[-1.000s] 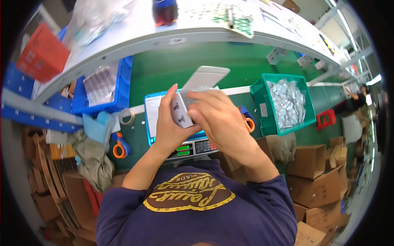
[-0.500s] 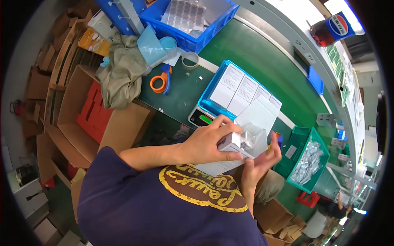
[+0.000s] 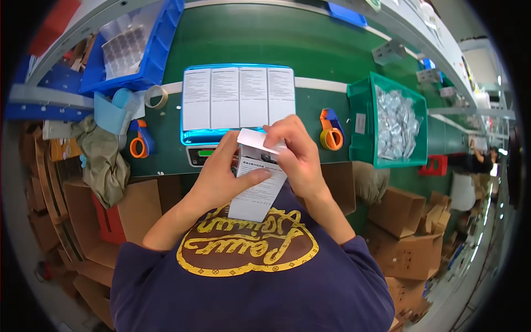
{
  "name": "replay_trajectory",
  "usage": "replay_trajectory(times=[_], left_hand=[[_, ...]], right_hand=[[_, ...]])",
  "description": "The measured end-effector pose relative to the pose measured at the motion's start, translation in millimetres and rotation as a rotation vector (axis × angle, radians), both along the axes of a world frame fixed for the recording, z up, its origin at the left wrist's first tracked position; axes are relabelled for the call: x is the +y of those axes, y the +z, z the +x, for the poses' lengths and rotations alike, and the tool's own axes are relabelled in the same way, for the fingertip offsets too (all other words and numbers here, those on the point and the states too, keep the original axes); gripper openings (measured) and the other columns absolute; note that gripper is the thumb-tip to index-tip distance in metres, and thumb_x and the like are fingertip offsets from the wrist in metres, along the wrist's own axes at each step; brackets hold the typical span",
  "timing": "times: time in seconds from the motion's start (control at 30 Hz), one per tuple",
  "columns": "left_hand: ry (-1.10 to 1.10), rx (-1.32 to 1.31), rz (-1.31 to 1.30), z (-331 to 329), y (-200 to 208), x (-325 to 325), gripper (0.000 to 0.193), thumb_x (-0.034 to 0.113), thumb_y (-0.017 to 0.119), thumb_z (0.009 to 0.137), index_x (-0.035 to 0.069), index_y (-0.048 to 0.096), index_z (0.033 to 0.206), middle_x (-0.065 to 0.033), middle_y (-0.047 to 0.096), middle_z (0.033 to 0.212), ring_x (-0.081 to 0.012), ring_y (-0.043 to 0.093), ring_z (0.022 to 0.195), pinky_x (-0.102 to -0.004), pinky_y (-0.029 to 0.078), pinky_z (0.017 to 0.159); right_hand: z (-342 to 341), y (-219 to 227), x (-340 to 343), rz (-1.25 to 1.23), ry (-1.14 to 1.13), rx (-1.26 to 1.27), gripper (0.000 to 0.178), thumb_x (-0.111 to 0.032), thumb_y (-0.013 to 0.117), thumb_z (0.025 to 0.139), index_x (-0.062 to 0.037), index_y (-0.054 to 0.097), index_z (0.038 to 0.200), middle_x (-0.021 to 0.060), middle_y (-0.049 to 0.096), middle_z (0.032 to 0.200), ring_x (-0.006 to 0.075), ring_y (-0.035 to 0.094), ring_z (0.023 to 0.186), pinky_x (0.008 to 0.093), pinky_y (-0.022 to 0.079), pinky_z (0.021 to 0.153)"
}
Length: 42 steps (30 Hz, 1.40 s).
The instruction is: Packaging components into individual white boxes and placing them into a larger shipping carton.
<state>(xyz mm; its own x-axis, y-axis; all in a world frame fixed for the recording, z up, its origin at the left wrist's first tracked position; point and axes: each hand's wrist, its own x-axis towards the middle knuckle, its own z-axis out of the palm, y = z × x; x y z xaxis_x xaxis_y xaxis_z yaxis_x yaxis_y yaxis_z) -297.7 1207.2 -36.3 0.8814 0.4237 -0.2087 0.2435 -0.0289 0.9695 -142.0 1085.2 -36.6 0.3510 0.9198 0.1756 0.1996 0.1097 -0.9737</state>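
My left hand (image 3: pixel 218 171) is wrapped round a narrow white carton (image 3: pixel 249 202) with printed text, held tilted in front of my chest. Its upper end has a flap standing partly up over a dark opening. At that end my right hand (image 3: pixel 301 160) grips the flap and edge between thumb and fingers. Whatever lies inside the carton is hidden. Just beyond my hands, a row of several similar white cartons (image 3: pixel 239 97) lies in a shiny blue tray (image 3: pixel 191 136), which rests on a weighing scale (image 3: pixel 194 157) with a lit green display.
A green bin (image 3: pixel 362 149) of clear-wrapped parts stands right of the tray. Tape dispensers, one orange and blue (image 3: pixel 141 141), one yellow and blue (image 3: pixel 332 133), flank the scale. Far left is a blue crate (image 3: pixel 157 61); open cardboard boxes (image 3: pixel 138 202) stand below the bench edge.
My view has turned, bringing the tray to the centre. The clear bag at the carton's mouth is out of sight. My right hand has gone from spread fingers to gripping the carton's flap end.
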Motion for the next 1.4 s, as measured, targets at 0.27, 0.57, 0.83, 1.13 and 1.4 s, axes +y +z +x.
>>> replay_trajectory(times=[0.27, 0.57, 0.83, 1.13, 1.4], left_hand=[[0.137, -0.261, -0.081, 27.7, -11.9, -25.5, 0.089, 0.041, 0.078, 0.08, 0.009, 0.028, 0.147, -0.0129, 0.041, 0.138, -0.0256, 0.056, 0.113, -0.0367, 0.05, 0.09], [0.017, -0.11, -0.037, 27.7, -25.0, -13.7, 0.079, 0.044, 0.068, 0.088, 0.015, 0.029, 0.15, -0.015, 0.04, 0.136, -0.0249, 0.05, 0.119, -0.0376, 0.044, 0.097], [0.042, -0.096, -0.026, 10.5, -39.2, 3.4, 0.063, 0.027, 0.065, 0.091, 0.004, 0.036, 0.142, -0.0148, 0.044, 0.137, -0.0263, 0.047, 0.125, -0.0375, 0.038, 0.105], [0.185, -0.198, 0.142, 2.1, -35.4, 22.7, 0.037, 0.021, 0.055, 0.098, 0.004, 0.046, 0.13, -0.0119, 0.049, 0.132, -0.0217, 0.046, 0.123, -0.0336, 0.035, 0.106], [0.231, 0.146, 0.354, 86.2, -58.7, 136.8, 0.044, 0.046, 0.045, 0.1, 0.011, 0.054, 0.125, -0.0158, 0.061, 0.115, -0.0248, 0.057, 0.11, -0.0317, 0.043, 0.095]], right_hand=[[37.8, 15.7, -18.8, -0.034, 0.172, -0.045, 0.037, -0.021, 0.055, 0.096, -0.0001, 0.058, 0.126, 0.0154, 0.055, 0.132, 0.0282, 0.049, 0.125, 0.0388, 0.038, 0.105], [46.8, 17.2, -9.5, -0.14, 0.216, -0.146, 0.04, -0.014, 0.057, 0.092, -0.0043, 0.057, 0.131, 0.0159, 0.055, 0.129, 0.0295, 0.049, 0.125, 0.0413, 0.039, 0.103], [34.4, -6.8, 14.4, -0.145, 0.328, -0.302, 0.04, -0.018, 0.058, 0.093, -0.0055, 0.056, 0.131, 0.0139, 0.051, 0.124, 0.0303, 0.05, 0.116, 0.0387, 0.042, 0.099], [-40.5, -43.6, 40.6, 0.171, -0.308, 0.135, 0.023, -0.009, 0.06, 0.093, -0.0029, 0.056, 0.114, 0.012, 0.056, 0.121, 0.0252, 0.048, 0.123, 0.0334, 0.036, 0.103], [30.5, -36.4, 69.2, 0.117, -0.683, 0.201, 0.031, -0.018, 0.053, 0.099, -0.0036, 0.053, 0.126, 0.0094, 0.055, 0.123, 0.0164, 0.052, 0.116, 0.0303, 0.042, 0.1]])
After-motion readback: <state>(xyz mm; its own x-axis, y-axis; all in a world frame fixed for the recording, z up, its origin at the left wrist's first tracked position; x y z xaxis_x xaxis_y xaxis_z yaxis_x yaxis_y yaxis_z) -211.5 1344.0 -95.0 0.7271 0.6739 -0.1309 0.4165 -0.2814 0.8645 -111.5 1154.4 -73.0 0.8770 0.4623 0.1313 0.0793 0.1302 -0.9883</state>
